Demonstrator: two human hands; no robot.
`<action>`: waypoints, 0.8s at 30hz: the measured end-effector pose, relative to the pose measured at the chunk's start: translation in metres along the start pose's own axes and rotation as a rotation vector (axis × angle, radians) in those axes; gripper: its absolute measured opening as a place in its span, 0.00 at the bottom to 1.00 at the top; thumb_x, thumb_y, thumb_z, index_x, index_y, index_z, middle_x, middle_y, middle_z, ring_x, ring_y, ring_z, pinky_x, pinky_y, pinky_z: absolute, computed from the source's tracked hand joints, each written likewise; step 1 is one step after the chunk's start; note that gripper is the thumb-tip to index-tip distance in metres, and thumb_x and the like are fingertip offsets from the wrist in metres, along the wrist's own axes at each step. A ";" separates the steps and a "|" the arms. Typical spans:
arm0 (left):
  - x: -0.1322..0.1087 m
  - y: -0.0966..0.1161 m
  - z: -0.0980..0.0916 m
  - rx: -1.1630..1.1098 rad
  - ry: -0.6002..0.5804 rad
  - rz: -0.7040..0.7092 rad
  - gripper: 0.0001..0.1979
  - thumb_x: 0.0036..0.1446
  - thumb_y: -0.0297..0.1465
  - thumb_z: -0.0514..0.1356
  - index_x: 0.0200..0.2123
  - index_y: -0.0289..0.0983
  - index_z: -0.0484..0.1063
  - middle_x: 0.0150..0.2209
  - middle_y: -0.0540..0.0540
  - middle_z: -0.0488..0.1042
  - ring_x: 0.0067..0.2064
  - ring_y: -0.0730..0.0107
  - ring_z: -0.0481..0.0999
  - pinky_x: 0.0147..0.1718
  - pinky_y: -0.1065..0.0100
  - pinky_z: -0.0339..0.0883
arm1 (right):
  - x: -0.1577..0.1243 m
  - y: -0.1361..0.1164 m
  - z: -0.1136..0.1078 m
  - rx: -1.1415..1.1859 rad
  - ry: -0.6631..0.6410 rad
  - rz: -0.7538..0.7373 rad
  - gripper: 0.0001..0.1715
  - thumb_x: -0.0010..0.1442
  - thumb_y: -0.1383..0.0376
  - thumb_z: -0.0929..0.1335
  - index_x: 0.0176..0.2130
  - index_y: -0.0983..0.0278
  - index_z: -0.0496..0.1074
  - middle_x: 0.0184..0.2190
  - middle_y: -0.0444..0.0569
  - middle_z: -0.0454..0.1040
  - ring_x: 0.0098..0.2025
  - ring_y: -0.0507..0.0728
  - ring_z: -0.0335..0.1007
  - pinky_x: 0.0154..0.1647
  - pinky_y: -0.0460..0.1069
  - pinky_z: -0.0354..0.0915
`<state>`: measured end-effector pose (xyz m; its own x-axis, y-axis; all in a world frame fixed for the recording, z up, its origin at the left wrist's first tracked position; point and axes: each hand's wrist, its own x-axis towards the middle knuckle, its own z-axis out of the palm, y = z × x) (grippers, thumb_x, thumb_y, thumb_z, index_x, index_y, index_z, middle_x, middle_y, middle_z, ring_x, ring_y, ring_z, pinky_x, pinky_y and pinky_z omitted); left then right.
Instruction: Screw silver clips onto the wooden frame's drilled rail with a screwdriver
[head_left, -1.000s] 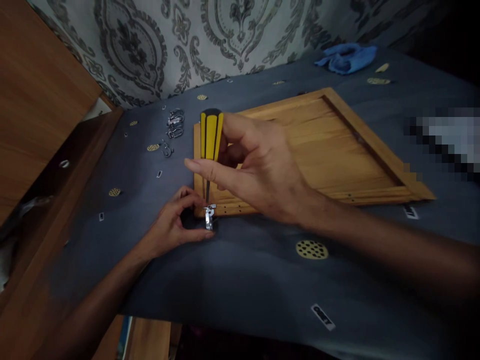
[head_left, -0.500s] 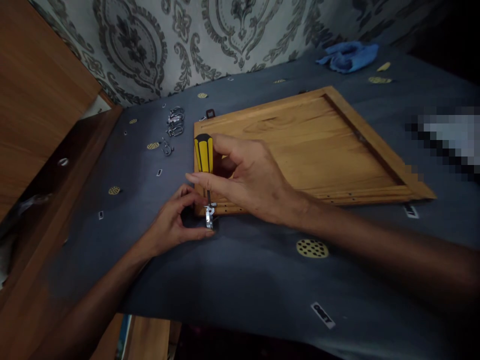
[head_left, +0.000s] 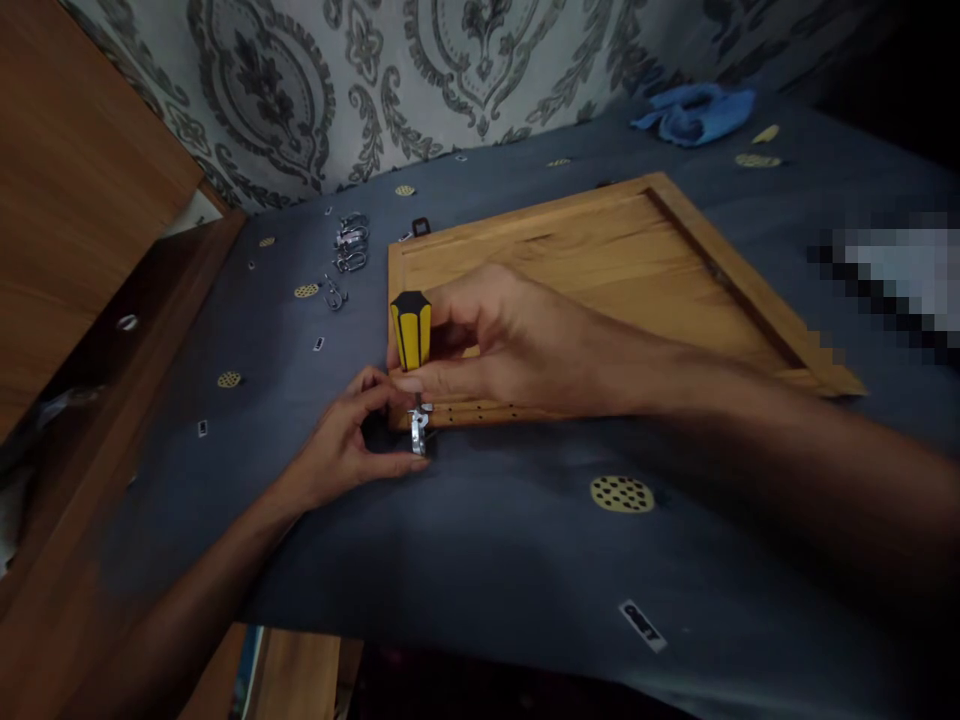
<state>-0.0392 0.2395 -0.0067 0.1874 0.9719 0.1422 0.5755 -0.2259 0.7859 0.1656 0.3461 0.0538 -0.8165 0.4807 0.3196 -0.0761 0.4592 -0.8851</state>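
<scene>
Right hand (head_left: 499,345), clamped on a screwdriver (head_left: 412,335), holds it upright, apparently to align it with the metal clip (head_left: 418,434) just below that grip; left hand (head_left: 339,440) pinches the metal clip, seemingly steadying it against the panel (head_left: 600,265).

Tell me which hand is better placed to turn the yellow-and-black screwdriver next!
The right hand, I'd say: its grip is on the yellow-and-black screwdriver, which points down at the small silvery metal fitting. The left hand seems busy, curled around that fitting at the corner of the flat brown wooden panel.
</scene>
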 end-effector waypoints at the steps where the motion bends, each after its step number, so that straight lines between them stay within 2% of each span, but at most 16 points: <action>1: 0.000 0.000 0.000 -0.010 -0.001 -0.009 0.21 0.50 0.42 0.75 0.43 0.40 0.77 0.41 0.48 0.72 0.43 0.61 0.72 0.46 0.60 0.70 | 0.000 0.002 0.004 -0.026 0.022 -0.010 0.10 0.59 0.68 0.75 0.28 0.65 0.73 0.24 0.39 0.75 0.26 0.48 0.71 0.28 0.44 0.67; 3: 0.000 0.001 0.000 -0.019 -0.005 -0.028 0.19 0.51 0.42 0.75 0.41 0.39 0.77 0.39 0.48 0.71 0.43 0.62 0.72 0.45 0.61 0.70 | -0.001 0.006 0.014 -0.065 0.088 -0.032 0.11 0.61 0.67 0.75 0.29 0.64 0.72 0.24 0.39 0.73 0.26 0.48 0.68 0.27 0.43 0.64; 5: -0.001 0.002 0.000 -0.005 -0.008 -0.039 0.18 0.51 0.42 0.75 0.40 0.39 0.77 0.39 0.48 0.70 0.42 0.62 0.71 0.44 0.62 0.68 | 0.000 0.006 0.019 -0.093 0.239 -0.068 0.13 0.63 0.63 0.74 0.31 0.64 0.70 0.25 0.40 0.71 0.27 0.48 0.67 0.28 0.44 0.63; 8: -0.001 0.002 0.000 0.011 -0.012 -0.038 0.21 0.50 0.42 0.76 0.43 0.39 0.78 0.41 0.48 0.69 0.44 0.62 0.71 0.46 0.61 0.68 | 0.001 -0.003 0.013 -0.069 0.469 -0.131 0.15 0.65 0.58 0.73 0.33 0.63 0.69 0.32 0.44 0.73 0.28 0.49 0.66 0.28 0.46 0.64; 10: -0.001 0.001 -0.001 0.009 -0.012 -0.021 0.22 0.50 0.42 0.76 0.45 0.40 0.78 0.42 0.47 0.69 0.44 0.62 0.72 0.47 0.61 0.68 | 0.002 -0.010 0.004 -0.096 0.524 -0.144 0.17 0.64 0.55 0.74 0.33 0.63 0.68 0.34 0.46 0.74 0.27 0.50 0.65 0.25 0.47 0.62; 13: -0.002 0.000 -0.001 0.015 -0.007 -0.002 0.21 0.51 0.43 0.75 0.45 0.40 0.78 0.42 0.47 0.69 0.44 0.63 0.71 0.47 0.61 0.69 | 0.007 -0.009 -0.010 -0.273 0.408 -0.024 0.17 0.66 0.56 0.73 0.31 0.64 0.70 0.29 0.44 0.71 0.27 0.50 0.62 0.27 0.48 0.58; 16: -0.002 0.000 -0.001 0.014 -0.001 0.012 0.21 0.52 0.43 0.75 0.46 0.41 0.79 0.42 0.47 0.70 0.44 0.63 0.71 0.46 0.62 0.69 | 0.014 0.008 -0.021 -0.604 0.264 0.188 0.21 0.64 0.58 0.73 0.25 0.65 0.68 0.21 0.41 0.62 0.26 0.49 0.59 0.30 0.48 0.53; 17: -0.001 0.000 -0.001 0.011 -0.003 0.014 0.21 0.52 0.43 0.76 0.46 0.41 0.79 0.42 0.48 0.70 0.44 0.63 0.71 0.45 0.62 0.69 | 0.017 0.016 -0.025 -0.698 0.237 0.279 0.21 0.63 0.58 0.73 0.25 0.65 0.68 0.20 0.41 0.62 0.26 0.50 0.60 0.30 0.48 0.53; 20: -0.001 0.000 -0.001 -0.003 -0.021 0.007 0.21 0.51 0.40 0.76 0.46 0.40 0.78 0.42 0.48 0.69 0.44 0.64 0.71 0.44 0.64 0.68 | 0.018 0.035 -0.034 -0.895 0.163 0.510 0.19 0.65 0.55 0.70 0.29 0.65 0.71 0.24 0.45 0.69 0.29 0.54 0.66 0.31 0.49 0.54; 24: -0.002 -0.002 0.000 -0.028 -0.032 -0.015 0.22 0.49 0.38 0.77 0.46 0.40 0.78 0.42 0.48 0.68 0.43 0.64 0.70 0.42 0.64 0.67 | 0.011 0.051 -0.037 -0.970 0.146 0.565 0.17 0.63 0.55 0.72 0.44 0.66 0.75 0.38 0.56 0.78 0.39 0.64 0.74 0.34 0.51 0.58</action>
<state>-0.0412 0.2382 -0.0084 0.2045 0.9725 0.1117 0.5556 -0.2093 0.8046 0.1743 0.4023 0.0246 -0.5140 0.8564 0.0495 0.8103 0.5036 -0.2996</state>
